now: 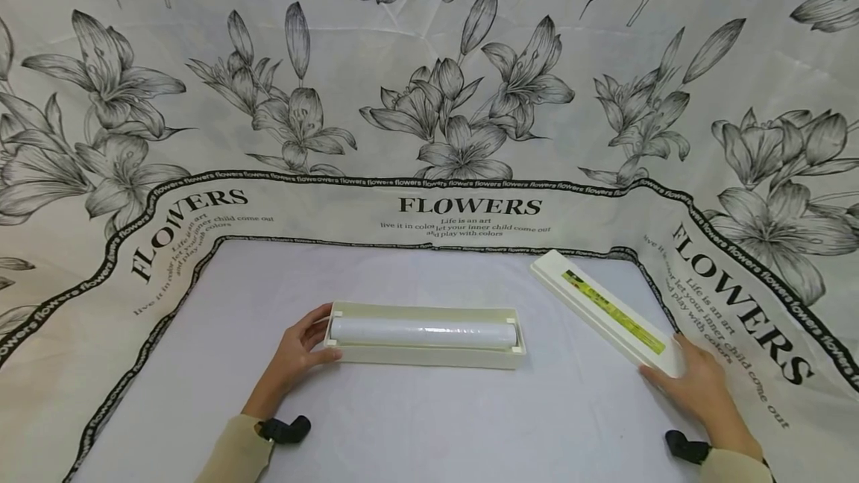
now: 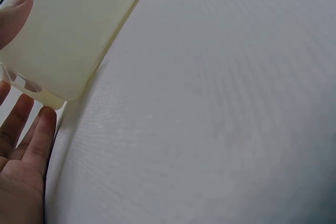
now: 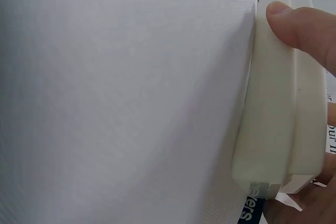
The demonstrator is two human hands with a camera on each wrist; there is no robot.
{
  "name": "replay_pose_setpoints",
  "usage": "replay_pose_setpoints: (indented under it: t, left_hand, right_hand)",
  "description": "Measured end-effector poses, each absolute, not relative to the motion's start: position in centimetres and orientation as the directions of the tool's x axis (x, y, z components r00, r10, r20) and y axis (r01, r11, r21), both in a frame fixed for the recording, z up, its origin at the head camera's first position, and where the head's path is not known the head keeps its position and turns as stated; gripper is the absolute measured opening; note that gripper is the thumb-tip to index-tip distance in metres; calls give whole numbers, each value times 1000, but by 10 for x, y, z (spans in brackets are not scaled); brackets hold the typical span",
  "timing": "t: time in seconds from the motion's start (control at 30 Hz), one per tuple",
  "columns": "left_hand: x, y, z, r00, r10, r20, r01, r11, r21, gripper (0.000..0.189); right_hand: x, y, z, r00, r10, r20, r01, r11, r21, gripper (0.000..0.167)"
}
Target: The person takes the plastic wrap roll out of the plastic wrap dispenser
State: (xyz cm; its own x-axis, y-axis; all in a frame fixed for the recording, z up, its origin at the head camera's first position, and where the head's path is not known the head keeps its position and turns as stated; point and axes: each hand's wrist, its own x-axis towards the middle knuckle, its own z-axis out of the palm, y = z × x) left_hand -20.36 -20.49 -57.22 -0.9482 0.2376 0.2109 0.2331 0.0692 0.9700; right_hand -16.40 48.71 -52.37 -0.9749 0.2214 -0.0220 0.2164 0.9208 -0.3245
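Observation:
A cream plastic wrap dispenser box (image 1: pixel 429 357) lies lengthwise on the white cloth with its top off. Inside it sits a white, shiny roll (image 1: pixel 423 332) that looks like cling film. My left hand (image 1: pixel 295 352) holds the box's left end, thumb at the front corner and fingers round the end. The left wrist view shows the thumb on the box wall (image 2: pixel 68 35). My right hand (image 1: pixel 701 382) grips the near end of the long white lid (image 1: pixel 584 315), which bears a yellow-green label (image 1: pixel 614 311). In the right wrist view, the thumb presses the lid's side (image 3: pixel 270 108).
White cloth (image 1: pixel 416 423) covers the work surface. A black-edged border printed "FLOWERS" (image 1: pixel 470 206) runs along the back and both sides. Behind it rises a backdrop with lily drawings (image 1: pixel 463 95). The lid's far end lies near the back border, right of the box.

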Motion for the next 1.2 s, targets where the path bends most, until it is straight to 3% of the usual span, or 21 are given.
replay_pose_setpoints:
  t: [0.53, 0.77, 1.03, 1.2]
  left_hand:
    - [-203, -207, -572, -950, 240, 199, 224, 79, 971, 89]
    - [-204, -208, -573, -953, 237, 190, 211, 68, 975, 91]
    - [-204, -207, -572, -949, 241, 206, 226, 62, 972, 90]
    - [-203, -206, -571, -950, 238, 201, 223, 70, 972, 90]
  right_hand:
    - [-163, 473, -513, -992, 123, 11, 114, 947, -301, 107]
    - [-157, 458, -509, -989, 140, 36, 121, 939, -322, 100]
    - [-152, 435, -497, -974, 217, -65, 226, 908, -353, 103]
    - [-149, 416, -492, -975, 223, -14, 211, 897, -388, 96]
